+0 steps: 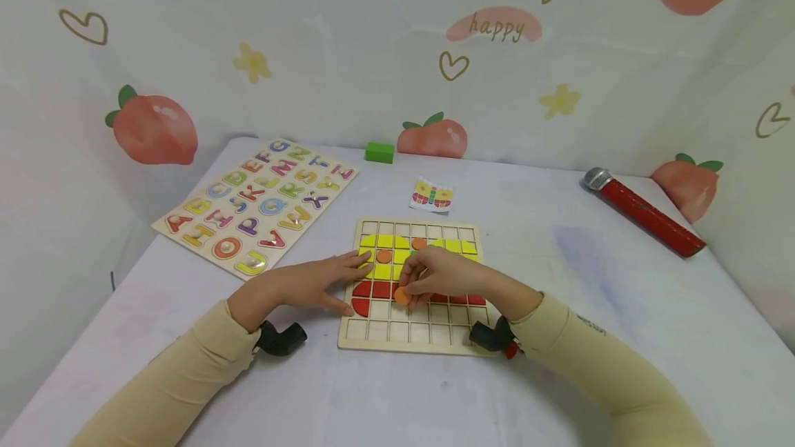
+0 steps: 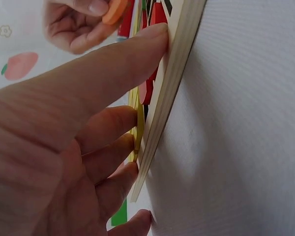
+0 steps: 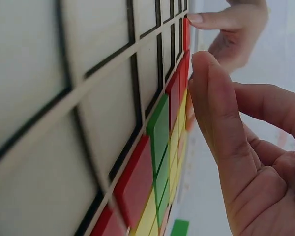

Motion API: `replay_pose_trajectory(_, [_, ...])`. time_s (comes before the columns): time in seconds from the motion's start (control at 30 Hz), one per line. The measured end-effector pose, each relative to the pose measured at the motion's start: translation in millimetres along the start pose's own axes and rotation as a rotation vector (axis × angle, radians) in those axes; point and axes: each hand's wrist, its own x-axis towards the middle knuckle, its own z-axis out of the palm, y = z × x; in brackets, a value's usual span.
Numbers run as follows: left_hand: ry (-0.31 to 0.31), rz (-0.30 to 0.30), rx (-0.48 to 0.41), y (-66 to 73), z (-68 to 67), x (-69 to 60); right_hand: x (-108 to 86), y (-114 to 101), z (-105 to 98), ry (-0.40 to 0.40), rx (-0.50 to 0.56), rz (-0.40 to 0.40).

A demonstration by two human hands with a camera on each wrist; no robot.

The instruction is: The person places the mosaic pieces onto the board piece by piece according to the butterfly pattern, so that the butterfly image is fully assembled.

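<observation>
A wooden grid board (image 1: 410,333) lies on the white table, its bare rows nearest the person. Yellow tiles (image 1: 383,272), red tiles (image 1: 381,290), green tiles (image 3: 160,125) and orange round pieces (image 1: 384,256) sit in its cells. Over the middle of the board, the right hand (image 1: 453,274) pinches an orange disc (image 1: 402,295) between thumb and fingers. The left hand (image 1: 310,283) rests along the board's left edge with fingers spread. In the left wrist view its thumb (image 2: 150,37) touches the edge by a red piece, and fingertips reach the yellow tiles.
An alphabet puzzle board (image 1: 199,248) lies at the left. Behind the grid board are a small printed card (image 1: 431,196) with a coloured pattern and a green block (image 1: 379,152). A red microphone (image 1: 646,212) lies far right. A printed cloth hangs behind the table.
</observation>
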Motion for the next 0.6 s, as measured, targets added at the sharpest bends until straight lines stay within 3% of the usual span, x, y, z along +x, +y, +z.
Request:
replay_pose_trajectory(0.37, [-0.005, -0.001, -0.009, -0.1, -1.0, 0.1, 17.0, -13.0, 12.8, -0.072, -0.023, 0.000])
replay_pose_trajectory(0.6, [-0.009, -0.008, -0.012, -0.1, -1.2, -0.4, 11.8, -14.0, 11.3, -0.068, -0.144, -0.066])
